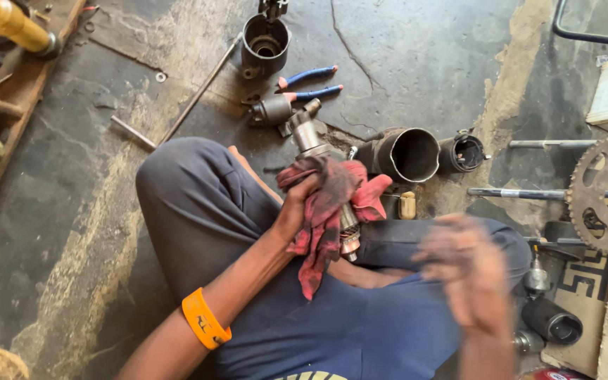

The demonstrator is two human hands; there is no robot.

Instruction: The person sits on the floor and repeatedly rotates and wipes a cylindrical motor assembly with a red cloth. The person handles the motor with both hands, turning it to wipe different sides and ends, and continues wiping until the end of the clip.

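Note:
I sit cross-legged on a stained concrete floor. My left hand (pixel 295 207) grips a metal shaft part (pixel 309 135) wrapped in a dirty red rag (pixel 328 211), held upright over my lap; its threaded lower end pokes out below the rag. An orange band circles my left wrist. My right hand (pixel 467 271) hangs blurred over my right knee, apart from the part, fingers loose and holding nothing that I can see.
On the floor ahead lie blue-handled pliers (pixel 309 83), a dark metal cup housing (pixel 265 43), two short black tubes (pixel 409 155), thin steel rods (pixel 198 91) and a small cylinder (pixel 272 110). A chain sprocket (pixel 605 193) and more tubes lie at the right. Wooden boards line the left edge.

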